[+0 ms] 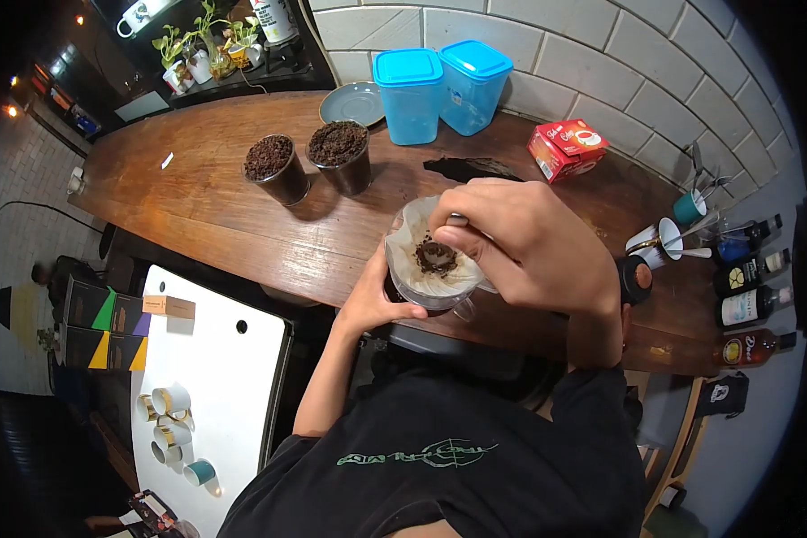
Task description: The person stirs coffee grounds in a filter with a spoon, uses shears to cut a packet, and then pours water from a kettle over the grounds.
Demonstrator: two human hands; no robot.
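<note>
my left hand [374, 294] is wrapped around the side of a glass vessel [412, 299], thumb in front, the other fingers mostly hidden behind it. the vessel is near the front edge of the wooden surface [188, 202], just beyond my black shirt [439, 412], and a pale paper filter [405, 262] lines its open top. dark grounds [432, 265] lie in the middle of the filter, with brown stains and specks on the paper around them.

my right hand [529, 242] is over the filter's right side, thumb and forefinger pinched on a small metal utensil [457, 219]; only a bit of it shows between them, and my hand hides much of the rest.

beyond my left hand, two clear cups stand side by side, the left cup [278, 170] and the right cup [340, 160], both heaped with dark, crumbly stuff. behind the right one lies a grey saucer [353, 105], partly behind two blue-lidded containers [411, 100] by the tiled wall [502, 27]. a red box [567, 151] sits to their right. farther right are a white mug [655, 244] and several bottles [746, 307].
</note>
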